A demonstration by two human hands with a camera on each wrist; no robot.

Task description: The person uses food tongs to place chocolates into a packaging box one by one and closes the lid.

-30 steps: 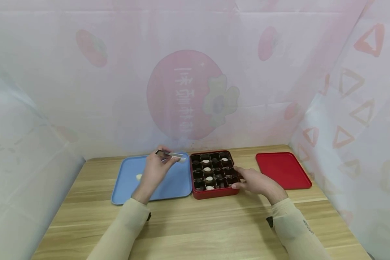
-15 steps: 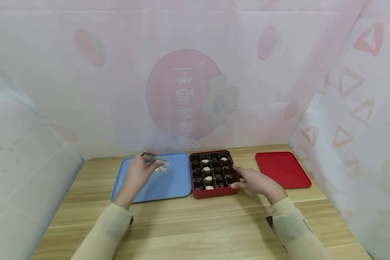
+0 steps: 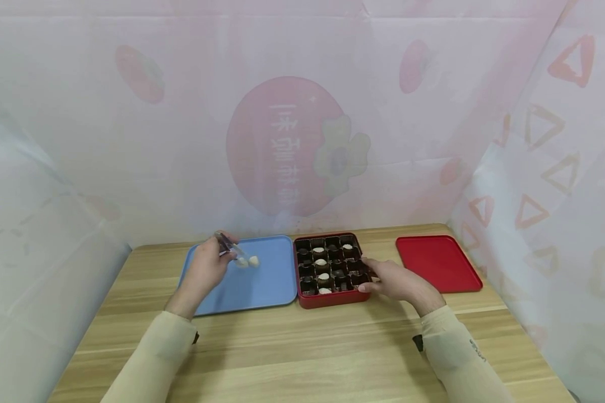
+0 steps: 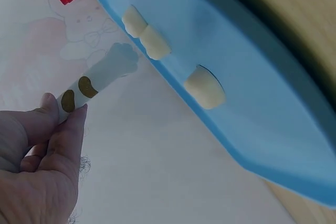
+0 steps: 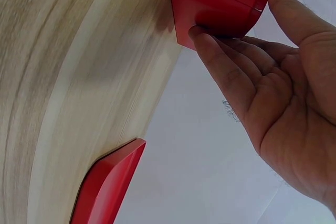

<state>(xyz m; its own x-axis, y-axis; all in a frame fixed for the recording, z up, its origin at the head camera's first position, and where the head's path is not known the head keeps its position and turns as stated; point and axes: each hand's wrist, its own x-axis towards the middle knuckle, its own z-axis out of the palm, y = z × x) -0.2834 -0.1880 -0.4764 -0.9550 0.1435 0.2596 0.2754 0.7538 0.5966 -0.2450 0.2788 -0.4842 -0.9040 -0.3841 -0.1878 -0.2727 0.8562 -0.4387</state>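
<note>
My left hand pinches small pale tongs between thumb and fingers. The tongs have brown spots and a paw-shaped end, and they hang over the blue tray. Near their tip lie cream-coloured pieces, and the left wrist view shows a larger one apart from two touching pieces. My right hand holds the right side of a red box, thumb and fingers against it near its corner. Inside the box, a dark divided insert holds dark and white-topped chocolates.
Right of the box lies a flat red lid or tray. The blue tray and the box stand side by side at the back of the wooden table. Printed sheets enclose the back and sides.
My left hand has moved left over the blue tray with the tongs. A cream piece that was at the tongs' tip near the box is now lower, beside another. My right hand stays put.
</note>
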